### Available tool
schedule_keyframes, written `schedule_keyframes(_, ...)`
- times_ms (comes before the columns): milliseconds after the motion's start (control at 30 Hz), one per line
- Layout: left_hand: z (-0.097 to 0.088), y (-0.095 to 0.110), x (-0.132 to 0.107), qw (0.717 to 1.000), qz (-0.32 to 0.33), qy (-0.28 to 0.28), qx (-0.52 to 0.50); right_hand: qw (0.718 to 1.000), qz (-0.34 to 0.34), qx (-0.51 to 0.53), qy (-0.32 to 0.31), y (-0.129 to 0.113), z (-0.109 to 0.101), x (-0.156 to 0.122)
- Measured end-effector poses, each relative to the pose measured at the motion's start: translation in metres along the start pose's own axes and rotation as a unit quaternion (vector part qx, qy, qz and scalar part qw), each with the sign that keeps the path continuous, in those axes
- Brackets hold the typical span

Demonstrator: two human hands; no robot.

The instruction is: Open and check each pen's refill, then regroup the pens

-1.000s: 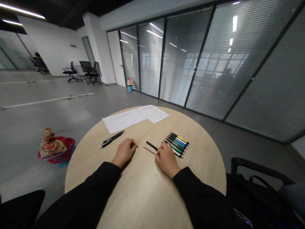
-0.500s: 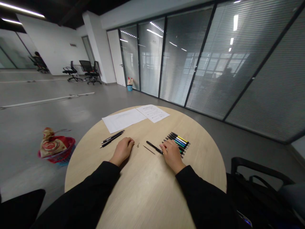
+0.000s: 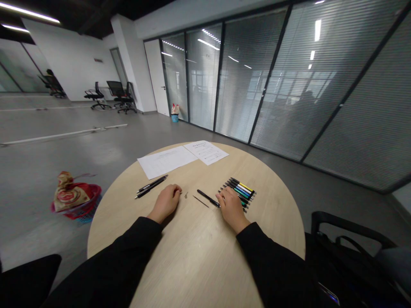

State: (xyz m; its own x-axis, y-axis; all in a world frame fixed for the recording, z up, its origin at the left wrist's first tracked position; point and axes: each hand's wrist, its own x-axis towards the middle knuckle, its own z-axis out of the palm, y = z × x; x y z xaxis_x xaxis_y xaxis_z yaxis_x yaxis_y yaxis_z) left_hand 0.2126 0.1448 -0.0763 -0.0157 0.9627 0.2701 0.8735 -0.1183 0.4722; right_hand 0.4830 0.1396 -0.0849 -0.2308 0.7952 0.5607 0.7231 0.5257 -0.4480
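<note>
My left hand (image 3: 166,202) rests on the round wooden table (image 3: 199,256) with its fingers curled together. Whatever may be inside that grip is hidden. Just right of its fingertips lies a tiny metallic piece (image 3: 186,195). A thin refill (image 3: 201,201) lies beside a black pen barrel (image 3: 207,197) in the middle. My right hand (image 3: 231,207) is loosely bent, fingers a little apart, next to the barrel's near end. It partly covers a row of coloured pens (image 3: 245,188), with yellow, white, blue and green among them. No pen is visibly lifted in it.
Several black pens (image 3: 151,186) lie to the left of my left hand. Two printed sheets (image 3: 167,160) lie at the table's far edge. A basket with a bag (image 3: 77,201) stands on the floor at left, and a black chair (image 3: 349,226) stands at right.
Almost nothing differs. My right hand's fingertips have shifted very slightly away from the black pen barrel; my left hand and the things on the table stay in place.
</note>
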Motion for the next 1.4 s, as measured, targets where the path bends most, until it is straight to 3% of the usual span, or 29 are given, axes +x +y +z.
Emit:
schedule_keyframes(333, 0.009, 0.003, -0.004, 0.994, 0.108, 0.009, -0.023, 0.998, -0.002, 0.060, -0.019, -0.001, 0.000, -0.002)
schedule_keyframes(500, 0.006, 0.012, -0.008, 0.986, 0.164, 0.014, 0.023, 0.996, 0.012, 0.024, -0.080, -0.002, 0.000, -0.003)
schedule_keyframes(733, 0.005, 0.021, -0.012, 0.972, 0.225, -0.022, 0.066, 0.988, 0.019, -0.061, -0.137, -0.004, -0.001, -0.004)
schedule_keyframes(1167, 0.001, 0.034, -0.011, 0.957, 0.261, -0.069, 0.102, 0.987, 0.026, -0.092, -0.127, 0.001, 0.006, -0.007)
schedule_keyframes(1400, 0.004, 0.036, -0.013, 0.947, 0.278, -0.056, 0.151, 0.993, 0.045, -0.073, -0.076, 0.005, 0.005, -0.005)
